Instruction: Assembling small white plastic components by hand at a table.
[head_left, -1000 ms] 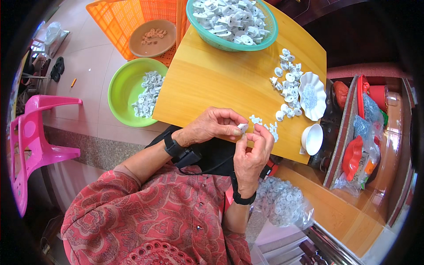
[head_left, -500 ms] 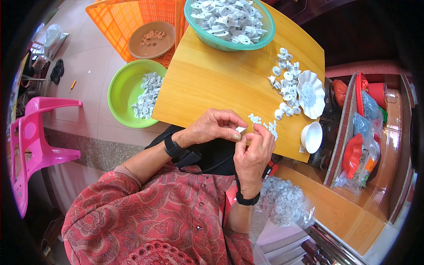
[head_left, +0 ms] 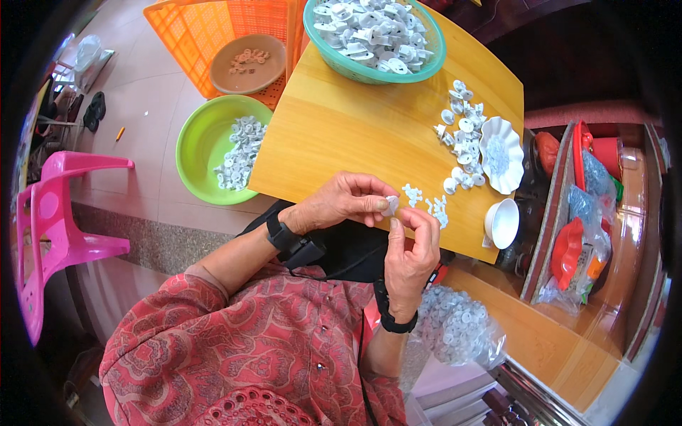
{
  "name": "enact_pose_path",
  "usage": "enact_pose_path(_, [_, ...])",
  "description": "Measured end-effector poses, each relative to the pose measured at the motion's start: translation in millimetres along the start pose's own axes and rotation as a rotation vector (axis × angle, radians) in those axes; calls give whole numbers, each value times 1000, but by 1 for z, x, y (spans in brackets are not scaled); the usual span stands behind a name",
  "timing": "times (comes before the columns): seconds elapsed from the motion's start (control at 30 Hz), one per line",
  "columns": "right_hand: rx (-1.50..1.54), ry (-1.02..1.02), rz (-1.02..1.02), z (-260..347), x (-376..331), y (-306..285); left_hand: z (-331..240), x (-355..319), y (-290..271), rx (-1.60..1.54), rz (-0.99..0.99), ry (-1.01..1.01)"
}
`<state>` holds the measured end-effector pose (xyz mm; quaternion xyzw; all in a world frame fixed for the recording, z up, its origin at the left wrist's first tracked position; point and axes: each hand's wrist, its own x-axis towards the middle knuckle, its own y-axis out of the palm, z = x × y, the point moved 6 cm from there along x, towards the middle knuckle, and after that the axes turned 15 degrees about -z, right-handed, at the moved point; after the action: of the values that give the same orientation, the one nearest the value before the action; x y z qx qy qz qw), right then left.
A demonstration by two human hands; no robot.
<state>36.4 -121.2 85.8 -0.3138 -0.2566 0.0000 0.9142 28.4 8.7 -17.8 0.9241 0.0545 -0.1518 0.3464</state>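
Observation:
Thumb and fingers of my left hand (head_left: 348, 202) pinch a small round white plastic part (head_left: 390, 206) above the near edge of the table. Close against its right side is my right hand (head_left: 413, 241), thumb and fingertips drawn together; whatever they hold is too small or hidden to make out. Just beyond the fingers, several tiny white plastic pieces (head_left: 437, 209) lie on the yellow wooden table (head_left: 334, 121). Farther right sits a loose group of white knob-like plastic parts (head_left: 465, 138), beside a scalloped white dish (head_left: 513, 174) with small clear bits in it.
A teal basket (head_left: 334, 65) heaped with white parts stands at the table's far side. Left of the table are a green basin (head_left: 195, 160), a brown bowl (head_left: 224, 67) and an orange crate (head_left: 177, 32). A white cup (head_left: 503, 224) stands near the right corner; a plastic bag of parts (head_left: 458, 326) lies below.
The white part has turned from edge-on to showing its round face in my left fingers. My right hand has shifted slightly, its thumb and fingertips a little lower.

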Motion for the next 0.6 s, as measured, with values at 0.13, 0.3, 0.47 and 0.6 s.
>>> enact_pose_path(0.13, [21, 27, -14, -2, -1, 2, 0, 0, -3, -64, -12, -35])
enact_pose_path(0.3, [22, -55, -26, 0, -1, 8, 1, 2, -3, -91, 12, -17])
enact_pose_path(0.47, [-31, -111, -10, 3, 0, 12, 0, 1, -1, -52, 10, -16])
enact_pose_path(0.6, [-70, -180, 2, 5, 0, 15, -1, 0, 0, -56, 12, -20])
